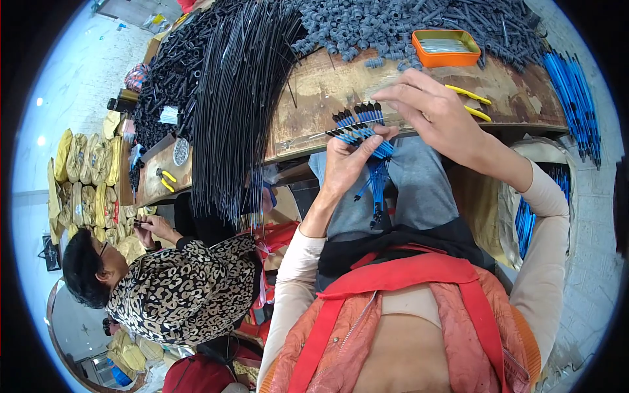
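My left hand [350, 160] is closed around a bundle of blue cables [376, 177] with black ends, held above my lap at the table's front edge. Black tips fan out in two groups beyond my fingers, and a thin, pale strip [359, 126] lies across them. My right hand [429, 108] is raised just to the right of the bundle. Its fingers are loosely bent and apart from the thumb, with nothing visible in them. The lower cable ends hang down over my grey trousers [426, 190].
Ahead lies a worn wooden table [314, 85] with grey ribbed fittings [373, 26], long black cables [236, 98], an orange tin [445, 59] of thin pale strips and yellow-handled pliers [477, 112]. Blue cables [576, 105] hang at right. A co-worker [183, 288] sits left.
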`<state>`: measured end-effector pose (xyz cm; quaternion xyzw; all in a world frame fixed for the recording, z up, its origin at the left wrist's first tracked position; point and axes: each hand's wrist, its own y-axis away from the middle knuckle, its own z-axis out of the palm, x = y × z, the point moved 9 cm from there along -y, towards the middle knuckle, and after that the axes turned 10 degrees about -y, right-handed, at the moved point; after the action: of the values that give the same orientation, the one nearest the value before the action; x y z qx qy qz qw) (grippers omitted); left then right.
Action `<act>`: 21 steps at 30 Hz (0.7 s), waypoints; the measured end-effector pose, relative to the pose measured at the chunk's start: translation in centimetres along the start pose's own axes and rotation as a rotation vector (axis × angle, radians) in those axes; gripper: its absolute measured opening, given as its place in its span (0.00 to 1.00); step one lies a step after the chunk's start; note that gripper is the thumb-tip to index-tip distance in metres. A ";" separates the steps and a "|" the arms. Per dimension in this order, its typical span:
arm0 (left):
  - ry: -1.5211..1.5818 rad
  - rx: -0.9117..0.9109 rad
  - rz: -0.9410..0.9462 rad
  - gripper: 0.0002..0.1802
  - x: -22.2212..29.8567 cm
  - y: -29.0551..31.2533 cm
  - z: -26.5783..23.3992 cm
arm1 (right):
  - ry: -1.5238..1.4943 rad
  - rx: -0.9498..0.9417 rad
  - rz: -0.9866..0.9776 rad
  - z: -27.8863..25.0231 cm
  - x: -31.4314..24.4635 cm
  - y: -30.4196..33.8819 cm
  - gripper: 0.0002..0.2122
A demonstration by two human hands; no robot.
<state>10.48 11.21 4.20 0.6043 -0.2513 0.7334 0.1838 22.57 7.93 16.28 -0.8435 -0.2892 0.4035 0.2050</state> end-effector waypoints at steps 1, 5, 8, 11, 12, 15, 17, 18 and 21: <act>-0.003 0.007 0.002 0.10 0.1 0.0 0.0 | -0.023 0.012 0.020 0.2 0.1 0.2 0.13; -0.050 -0.007 0.015 0.10 0.4 0.0 0.2 | -0.055 -0.010 0.061 0.4 0.5 0.3 0.14; -0.067 -0.012 0.018 0.10 0.6 -0.1 0.2 | -0.004 -0.021 0.000 0.1 0.0 0.0 0.16; -0.020 -0.003 0.004 0.10 0.4 -0.1 0.1 | 0.027 -0.018 -0.033 -0.1 -0.5 -0.1 0.18; -0.017 -0.002 0.009 0.10 0.4 -0.1 0.1 | 0.026 -0.019 -0.034 -0.3 -0.6 -0.1 0.18; -0.017 -0.009 0.014 0.10 0.5 -0.2 0.2 | 0.062 -0.036 -0.031 -0.2 -0.5 0.0 0.19; -0.020 -0.016 0.014 0.10 0.6 -0.2 0.2 | 0.036 -0.031 -0.025 -0.1 -0.5 0.0 0.18; -0.033 -0.017 0.016 0.10 0.6 -0.2 0.3 | 0.036 -0.031 -0.025 0.0 -0.4 0.0 0.18; -0.041 -0.017 0.022 0.10 0.6 -0.2 0.3 | -0.032 -0.021 -0.008 0.4 0.0 0.2 0.18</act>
<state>10.70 11.18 4.81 0.6147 -0.2677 0.7208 0.1758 22.30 7.86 15.90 -0.8379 -0.3000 0.4129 0.1934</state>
